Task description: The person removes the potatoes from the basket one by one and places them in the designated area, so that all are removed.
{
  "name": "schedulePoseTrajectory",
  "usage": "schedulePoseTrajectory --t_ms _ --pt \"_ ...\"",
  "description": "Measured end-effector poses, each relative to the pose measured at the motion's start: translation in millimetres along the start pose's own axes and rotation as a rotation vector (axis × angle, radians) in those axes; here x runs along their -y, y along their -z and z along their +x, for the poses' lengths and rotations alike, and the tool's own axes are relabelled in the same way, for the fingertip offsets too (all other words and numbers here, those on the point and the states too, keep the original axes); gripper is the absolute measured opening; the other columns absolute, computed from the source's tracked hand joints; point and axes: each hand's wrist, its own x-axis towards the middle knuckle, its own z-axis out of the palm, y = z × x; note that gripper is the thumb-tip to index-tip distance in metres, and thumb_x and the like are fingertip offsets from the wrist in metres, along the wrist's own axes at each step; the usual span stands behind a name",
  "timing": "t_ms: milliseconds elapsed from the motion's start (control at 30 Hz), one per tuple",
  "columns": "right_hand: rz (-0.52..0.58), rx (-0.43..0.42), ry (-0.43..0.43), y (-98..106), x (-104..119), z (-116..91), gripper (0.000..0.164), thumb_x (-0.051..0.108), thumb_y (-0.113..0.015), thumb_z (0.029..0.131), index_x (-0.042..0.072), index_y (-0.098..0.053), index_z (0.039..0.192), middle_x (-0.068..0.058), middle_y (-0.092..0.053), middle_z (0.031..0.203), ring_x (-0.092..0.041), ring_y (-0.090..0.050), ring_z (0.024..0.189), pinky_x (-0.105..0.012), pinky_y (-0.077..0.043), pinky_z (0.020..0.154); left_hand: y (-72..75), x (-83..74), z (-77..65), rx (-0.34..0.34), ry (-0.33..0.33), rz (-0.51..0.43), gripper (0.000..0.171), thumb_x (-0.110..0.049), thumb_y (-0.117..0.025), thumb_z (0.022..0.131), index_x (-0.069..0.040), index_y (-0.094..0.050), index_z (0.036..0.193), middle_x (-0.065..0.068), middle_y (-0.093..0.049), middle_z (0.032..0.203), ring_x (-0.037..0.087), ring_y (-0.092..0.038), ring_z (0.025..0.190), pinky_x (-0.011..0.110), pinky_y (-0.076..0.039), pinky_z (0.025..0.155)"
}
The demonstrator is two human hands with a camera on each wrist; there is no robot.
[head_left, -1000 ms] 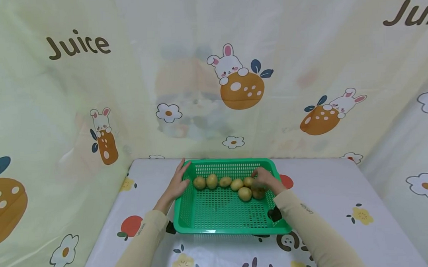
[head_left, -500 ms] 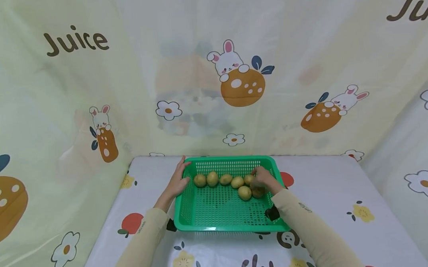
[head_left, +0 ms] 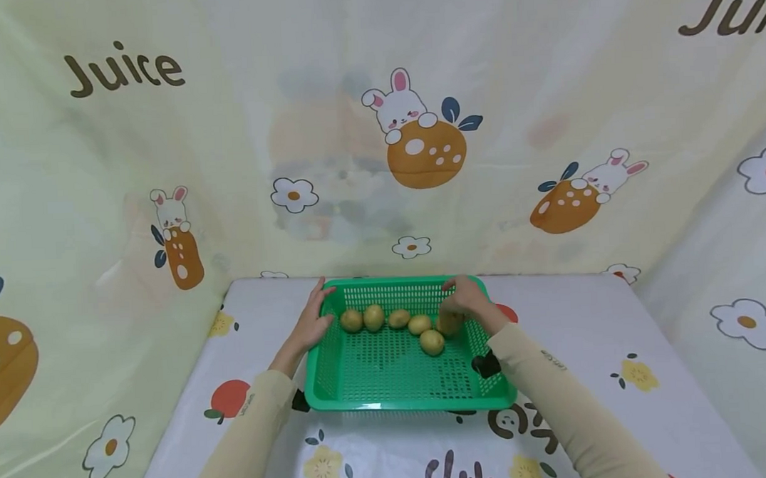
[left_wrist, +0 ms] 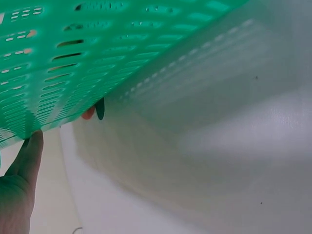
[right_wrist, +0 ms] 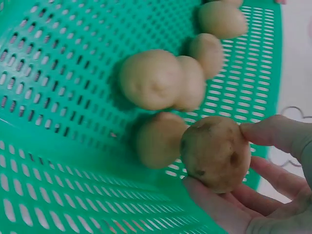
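Observation:
A green perforated plastic basket (head_left: 390, 405) stands on the table with several potatoes inside. Along its left rim rests my left hand (head_left: 310, 323), fingers extended toward the back corner; in the left wrist view a straight finger (left_wrist: 32, 156) touches the basket's outer side. My right hand (head_left: 467, 298), at the basket's back right, pinches a potato (right_wrist: 217, 153) with dark spots and a pit between thumb and fingertips. Just beside the held one is another potato (right_wrist: 161, 140), partly covered by it. A round potato (head_left: 432, 342) lies in front of the row at the back wall.
Further potatoes (head_left: 373, 318) line the basket's back side toward the left. A patterned cloth (head_left: 575, 373) covers the table, and a printed curtain (head_left: 339, 127) hangs close behind it. Black wrist-camera mounts (head_left: 487, 365) sit near the basket's sides.
My right hand has taken the potato up from the right end of the basket and moved it back, toward the rear wall. The left hand has stayed at the rim. The head view has shifted slightly.

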Motion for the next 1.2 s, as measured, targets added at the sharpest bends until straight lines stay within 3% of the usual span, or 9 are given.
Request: schedulePoseTrajectory --t_ms 67,133,267,400,533,700,867,1000,1200 --pt "0.059 0.004 0.013 7.3 4.0 -0.1 0.061 -0.003 -0.061 0.075 -0.008 -0.052 0.134 -0.023 -0.059 0.093 -0.018 -0.039 0.055 -0.033 -0.042 0.050 1.0 -0.2 0.6 0.001 -0.003 -0.005 0.062 0.001 -0.047 0.083 0.003 -0.040 0.145 0.016 -0.008 0.164 0.042 -0.010 0.148 0.066 -0.015 0.112" --pt "0.097 0.001 0.040 15.6 6.8 -1.1 0.057 0.000 -0.062 0.079 -0.009 -0.052 0.134 -0.025 -0.059 0.096 -0.020 -0.045 0.057 -0.035 -0.045 0.051 1.7 -0.6 1.0 0.010 0.009 -0.007 0.061 0.002 -0.048 0.084 0.002 -0.040 0.145 0.015 -0.007 0.164 0.040 -0.009 0.148 0.065 -0.015 0.113" --pt "0.141 -0.031 0.081 31.5 7.5 -4.1 0.049 0.009 -0.063 0.087 -0.009 -0.054 0.132 -0.034 -0.057 0.122 -0.033 -0.061 0.085 -0.039 -0.054 0.065 2.3 -1.0 1.3 0.028 0.042 -0.007 0.062 0.004 -0.049 0.086 -0.001 -0.039 0.147 0.013 -0.004 0.165 0.037 -0.006 0.149 0.062 -0.014 0.115" --pt "0.215 -0.096 0.055 44.5 3.9 -7.0 0.047 0.015 -0.064 0.088 -0.009 -0.057 0.128 -0.032 -0.057 0.126 -0.039 -0.059 0.105 -0.043 -0.056 0.077 1.4 -0.5 1.3 0.026 0.043 -0.004 0.062 0.004 -0.049 0.086 0.000 -0.039 0.147 0.012 -0.004 0.165 0.036 -0.006 0.150 0.061 -0.013 0.115" --pt "0.295 -0.159 0.019 54.6 -6.2 -7.8 0.045 0.018 -0.065 0.089 -0.009 -0.059 0.125 -0.027 -0.057 0.124 -0.033 -0.059 0.102 -0.044 -0.056 0.083 1.2 -0.1 1.0 0.024 0.040 -0.005 0.062 0.004 -0.049 0.086 0.000 -0.040 0.147 0.011 -0.005 0.165 0.035 -0.007 0.150 0.059 -0.012 0.116" --pt "0.376 -0.223 0.046 66.0 -27.9 -7.4 0.043 0.019 -0.064 0.091 -0.012 -0.059 0.121 -0.026 -0.056 0.122 -0.031 -0.058 0.100 -0.044 -0.057 0.083 1.5 -0.4 1.7 0.021 0.034 -0.007 0.062 0.004 -0.050 0.085 0.000 -0.040 0.146 0.012 -0.006 0.165 0.036 -0.007 0.150 0.059 -0.013 0.116" --pt "0.400 -0.288 0.017 75.3 -51.9 -9.1 0.045 0.020 -0.063 0.092 -0.012 -0.058 0.124 -0.024 -0.056 0.121 -0.024 -0.062 0.091 -0.035 -0.058 0.078 1.4 -0.4 3.0 0.021 0.026 -0.009 0.062 0.004 -0.050 0.085 0.000 -0.040 0.146 0.012 -0.006 0.165 0.036 -0.008 0.149 0.059 -0.015 0.116" --pt "0.415 -0.330 -0.056 77.4 -71.9 -10.1 0.050 0.021 -0.063 0.091 -0.012 -0.056 0.128 -0.021 -0.054 0.124 -0.017 -0.060 0.086 -0.027 -0.058 0.074 1.2 1.1 3.5 0.019 0.028 -0.003 0.063 0.004 -0.050 0.085 0.000 -0.040 0.146 0.012 -0.006 0.165 0.036 -0.008 0.149 0.060 -0.015 0.116" --pt "0.408 -0.336 -0.101 71.5 -102.6 -9.2 0.049 0.019 -0.062 0.092 -0.013 -0.056 0.128 -0.022 -0.055 0.124 -0.016 -0.057 0.089 -0.031 -0.058 0.076 2.3 -0.3 1.9 0.022 0.034 0.004 0.063 0.005 -0.050 0.084 0.000 -0.040 0.146 0.012 -0.006 0.165 0.036 -0.009 0.149 0.060 -0.015 0.115"
